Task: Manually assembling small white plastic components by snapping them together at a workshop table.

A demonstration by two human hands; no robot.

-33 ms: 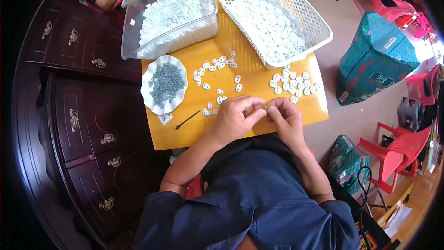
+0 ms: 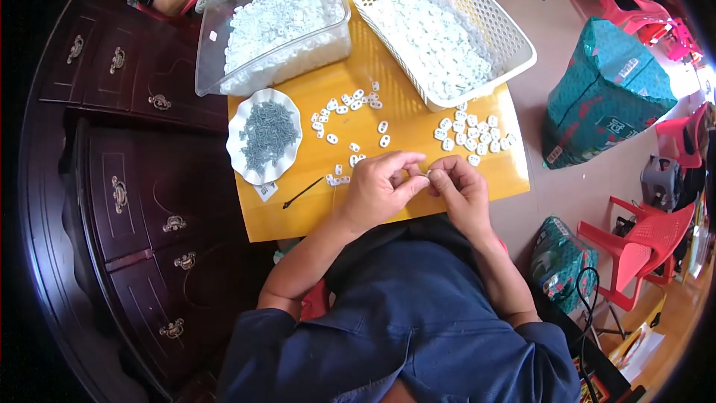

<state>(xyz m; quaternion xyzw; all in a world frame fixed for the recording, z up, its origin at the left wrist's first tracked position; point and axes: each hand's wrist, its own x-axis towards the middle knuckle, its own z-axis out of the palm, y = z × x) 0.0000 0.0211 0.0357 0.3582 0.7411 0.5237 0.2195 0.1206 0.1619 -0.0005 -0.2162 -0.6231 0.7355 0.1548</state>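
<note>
Over the front edge of the yellow table (image 2: pixel 298 220), my left hand (image 2: pixel 382 188) and my right hand (image 2: pixel 461 192) meet fingertip to fingertip. Both pinch a tiny white piece (image 2: pixel 428 173), mostly covered by the fingers. Beyond my left hand lie loose oval white plastic pieces (image 2: pixel 332 139) with two dark holes each. A group of squarer white pieces (image 2: pixel 473 134) lies beyond my right hand. To the left, a scalloped white plate (image 2: pixel 240 158) holds a heap of small grey screw-like pieces (image 2: pixel 268 134). A thin black tool (image 2: pixel 303 193) rests between plate and left hand.
At the table's back stand a clear plastic bin (image 2: pixel 298 56) and a white perforated basket (image 2: pixel 514 63), both full of white pieces. Dark wooden drawers (image 2: pixel 127 201) flank the left side. Green bags (image 2: pixel 608 97) and a red chair (image 2: pixel 634 246) stand at right. Another person's arm (image 2: pixel 179 0) shows at upper left.
My left index finger has shifted slightly at the pinch. Everything else looks the same.
</note>
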